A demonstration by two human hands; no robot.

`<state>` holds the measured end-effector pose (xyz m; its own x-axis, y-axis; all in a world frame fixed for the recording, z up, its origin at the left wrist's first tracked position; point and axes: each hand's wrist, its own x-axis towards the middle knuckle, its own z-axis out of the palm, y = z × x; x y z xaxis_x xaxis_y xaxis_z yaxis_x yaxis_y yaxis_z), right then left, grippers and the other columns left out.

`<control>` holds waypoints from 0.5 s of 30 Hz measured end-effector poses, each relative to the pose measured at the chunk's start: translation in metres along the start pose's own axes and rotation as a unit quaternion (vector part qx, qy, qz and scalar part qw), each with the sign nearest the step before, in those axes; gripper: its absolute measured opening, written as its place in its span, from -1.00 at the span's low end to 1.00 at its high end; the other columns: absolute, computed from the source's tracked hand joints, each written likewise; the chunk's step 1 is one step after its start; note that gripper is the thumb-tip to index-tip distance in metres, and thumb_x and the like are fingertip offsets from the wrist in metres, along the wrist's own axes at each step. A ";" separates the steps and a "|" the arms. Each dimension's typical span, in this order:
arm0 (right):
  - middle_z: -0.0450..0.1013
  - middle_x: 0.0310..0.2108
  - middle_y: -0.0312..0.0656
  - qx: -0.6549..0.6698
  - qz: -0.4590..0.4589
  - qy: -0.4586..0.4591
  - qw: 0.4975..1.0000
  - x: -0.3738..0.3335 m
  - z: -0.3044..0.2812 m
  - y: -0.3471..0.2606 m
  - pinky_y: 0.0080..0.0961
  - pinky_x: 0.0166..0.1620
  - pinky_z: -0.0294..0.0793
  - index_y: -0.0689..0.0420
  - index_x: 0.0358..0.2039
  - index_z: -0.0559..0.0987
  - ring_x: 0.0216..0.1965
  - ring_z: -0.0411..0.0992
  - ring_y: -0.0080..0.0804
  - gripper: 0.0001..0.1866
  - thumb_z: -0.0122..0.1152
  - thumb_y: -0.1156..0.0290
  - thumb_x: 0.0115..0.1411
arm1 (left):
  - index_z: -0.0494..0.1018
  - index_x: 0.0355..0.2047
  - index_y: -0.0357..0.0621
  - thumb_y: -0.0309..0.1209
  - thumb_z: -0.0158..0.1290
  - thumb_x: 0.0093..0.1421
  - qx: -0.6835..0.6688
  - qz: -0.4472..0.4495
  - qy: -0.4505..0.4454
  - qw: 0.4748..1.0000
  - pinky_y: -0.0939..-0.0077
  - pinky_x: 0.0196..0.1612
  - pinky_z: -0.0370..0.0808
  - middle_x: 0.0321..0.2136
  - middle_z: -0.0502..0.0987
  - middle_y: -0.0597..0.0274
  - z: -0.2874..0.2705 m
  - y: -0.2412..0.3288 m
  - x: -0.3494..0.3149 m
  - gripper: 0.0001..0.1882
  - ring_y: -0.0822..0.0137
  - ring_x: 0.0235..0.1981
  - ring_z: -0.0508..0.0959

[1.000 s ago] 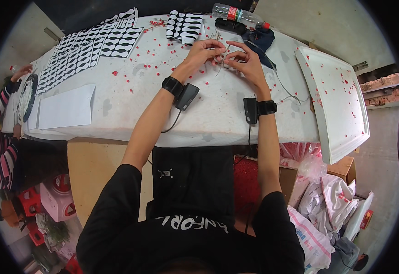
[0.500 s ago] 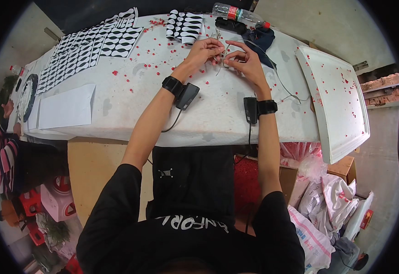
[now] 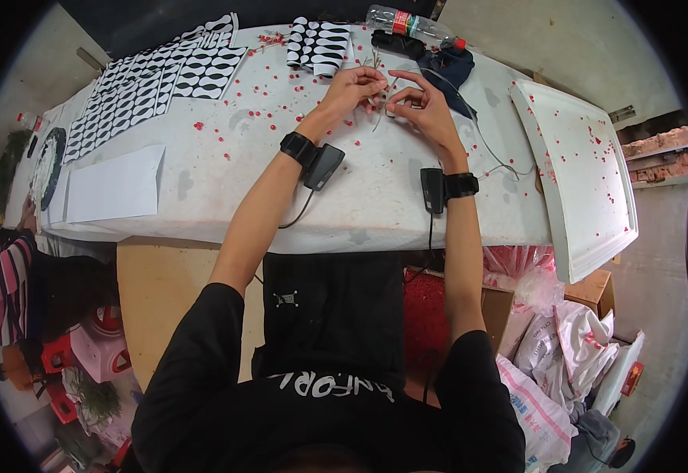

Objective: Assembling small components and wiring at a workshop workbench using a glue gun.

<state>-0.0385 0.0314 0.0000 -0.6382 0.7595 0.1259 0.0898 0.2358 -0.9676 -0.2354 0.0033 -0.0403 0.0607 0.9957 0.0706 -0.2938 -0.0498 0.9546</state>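
Note:
At the far middle of the table, my left hand (image 3: 357,88) is closed, pinching a small bunch of thin brownish twigs (image 3: 375,60) whose tips stick up past the fingers. My right hand (image 3: 425,109) faces it a little to the right, its index finger arched and its thumb and other fingers closed near the twigs' lower end. What the right fingertips grip is too small to make out. A thin grey cord (image 3: 476,128) loops from near the hands to the right across the white tabletop (image 3: 281,189). Small red berries (image 3: 273,127) lie scattered around.
Black-and-white patterned sheets (image 3: 155,83) and white paper (image 3: 115,185) cover the left side. A plastic bottle (image 3: 411,25), a dark cloth (image 3: 448,75) and a folded patterned piece (image 3: 318,46) lie at the back. A white tray (image 3: 580,181) with red berries stands right. Another person (image 3: 5,276) is far left.
My hands and the twigs stay almost in place. At the far left, the other person's hand has come down toward the table's edge and their striped sleeve has shifted.

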 end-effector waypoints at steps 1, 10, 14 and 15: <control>0.55 -0.43 -0.41 0.000 0.000 0.000 1.000 0.000 0.000 0.000 -0.75 -0.48 0.20 0.07 0.10 0.46 -0.48 0.31 -0.79 -0.41 0.40 0.50 0.01 | 0.48 -0.18 -0.25 -0.42 0.08 0.28 0.001 0.001 0.000 1.000 0.62 -0.53 0.47 -0.36 0.56 0.26 0.000 0.000 0.000 -0.83 0.50 -0.48 0.52; 0.59 -0.36 -0.29 0.015 0.038 -0.002 0.999 -0.002 0.002 -0.007 -0.72 -0.35 0.35 0.11 0.10 0.45 -0.39 0.44 -0.70 -0.40 0.39 0.54 0.00 | 0.45 -0.19 -0.21 -0.38 0.05 0.31 0.022 -0.009 0.000 1.000 0.65 -0.51 0.44 -0.35 0.53 0.32 0.002 0.003 -0.003 -0.84 0.55 -0.46 0.48; 0.60 -0.35 -0.22 0.021 0.036 -0.008 0.999 -0.003 0.003 -0.009 -0.67 -0.21 0.44 0.13 0.10 0.44 -0.33 0.50 -0.63 -0.41 0.38 0.56 0.00 | 0.45 -0.18 -0.21 -0.38 0.04 0.31 0.022 -0.010 0.005 1.000 0.64 -0.51 0.45 -0.36 0.53 0.31 0.003 0.004 -0.004 -0.83 0.54 -0.46 0.48; 0.60 -0.35 -0.21 0.020 0.039 -0.008 0.999 -0.003 0.003 -0.010 -0.66 -0.17 0.45 0.13 0.10 0.44 -0.32 0.51 -0.62 -0.41 0.38 0.57 0.00 | 0.45 -0.18 -0.21 -0.38 0.04 0.31 0.022 -0.010 0.005 1.000 0.64 -0.51 0.45 -0.36 0.53 0.31 0.003 0.005 -0.004 -0.83 0.54 -0.46 0.48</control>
<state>-0.0397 0.0249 0.0086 -0.6434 0.7641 0.0472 0.1082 0.1517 -0.9825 -0.2341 -0.0016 -0.0353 0.0563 0.9972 0.0483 -0.2511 -0.0327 0.9674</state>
